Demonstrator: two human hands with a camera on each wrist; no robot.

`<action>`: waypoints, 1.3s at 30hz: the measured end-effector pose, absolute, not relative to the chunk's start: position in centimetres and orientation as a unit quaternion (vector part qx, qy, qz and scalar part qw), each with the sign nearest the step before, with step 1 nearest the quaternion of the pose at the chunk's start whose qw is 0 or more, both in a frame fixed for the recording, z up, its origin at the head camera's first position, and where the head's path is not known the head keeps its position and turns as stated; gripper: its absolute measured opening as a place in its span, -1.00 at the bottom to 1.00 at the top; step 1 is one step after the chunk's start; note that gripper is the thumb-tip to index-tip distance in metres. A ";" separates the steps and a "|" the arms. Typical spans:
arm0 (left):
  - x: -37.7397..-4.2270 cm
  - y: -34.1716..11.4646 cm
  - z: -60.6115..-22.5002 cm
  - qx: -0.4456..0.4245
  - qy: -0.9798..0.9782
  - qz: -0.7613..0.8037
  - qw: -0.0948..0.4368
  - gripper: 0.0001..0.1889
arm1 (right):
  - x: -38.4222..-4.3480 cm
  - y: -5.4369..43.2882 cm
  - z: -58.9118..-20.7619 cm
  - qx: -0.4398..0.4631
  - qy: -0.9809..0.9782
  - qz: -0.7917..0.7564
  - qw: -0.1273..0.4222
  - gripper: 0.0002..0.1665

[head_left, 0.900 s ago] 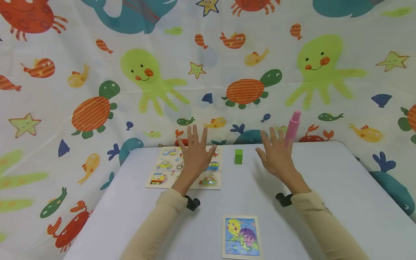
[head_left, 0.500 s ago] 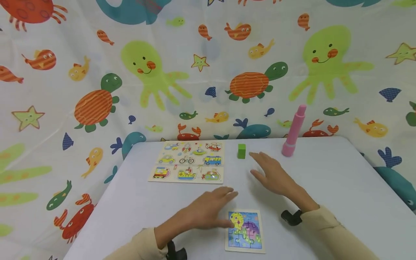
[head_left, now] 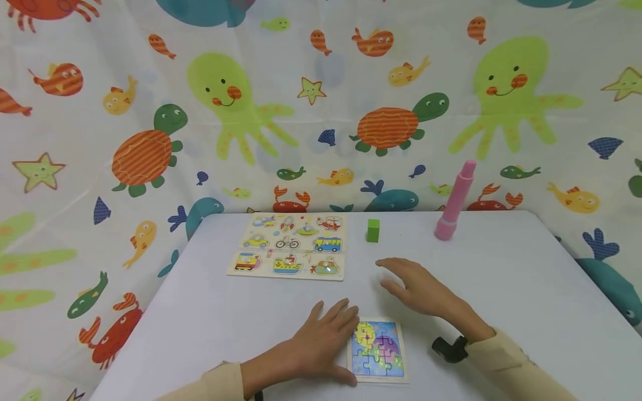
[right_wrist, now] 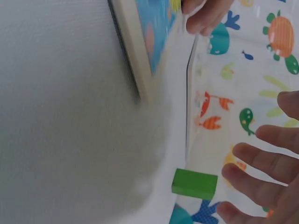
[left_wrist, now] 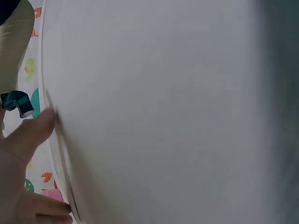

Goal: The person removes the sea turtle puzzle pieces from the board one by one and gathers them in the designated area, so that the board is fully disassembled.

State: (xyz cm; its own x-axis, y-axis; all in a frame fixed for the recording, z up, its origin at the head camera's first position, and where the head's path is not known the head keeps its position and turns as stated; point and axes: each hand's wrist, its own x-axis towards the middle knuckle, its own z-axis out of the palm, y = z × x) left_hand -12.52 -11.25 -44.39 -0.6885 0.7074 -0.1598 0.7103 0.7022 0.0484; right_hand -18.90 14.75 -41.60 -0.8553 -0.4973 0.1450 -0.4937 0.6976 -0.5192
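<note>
A small framed jigsaw puzzle of a sea turtle lies on the white table. At its left side is my left hand, fingers spread, with the thumb by the near corner and fingertips by the far one. In the left wrist view the thumb meets the puzzle's pale edge. My right hand hovers above and to the right of the puzzle, fingers extended and holding nothing. The right wrist view shows that hand apart from the puzzle frame.
A wooden picture board with vehicle pieces lies at the back left. Beside it stands a green block. Farther right, a pink tube stands upright. A sea-animal curtain hangs behind the table.
The left hand has come down from over the picture board to the puzzle's left side. The right hand has lowered toward the puzzle, away from the pink tube. The puzzle stays on the table.
</note>
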 end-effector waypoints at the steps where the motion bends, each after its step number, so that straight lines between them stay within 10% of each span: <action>1: -12.7 -11.2 -44.5 0.385 0.919 -0.007 0.083 0.11 | -18.9 14.6 -41.7 -0.266 0.922 -0.281 0.011 -0.47; 16: -15.4 -12.0 -44.8 0.343 0.931 0.031 0.122 0.26 | -20.0 12.4 -42.3 -0.394 0.881 -0.202 0.169 -0.59; 39: -15.8 -12.0 -45.4 0.322 0.933 0.063 0.147 0.24 | -21.3 10.1 -43.0 -0.496 0.853 -0.071 0.149 -0.53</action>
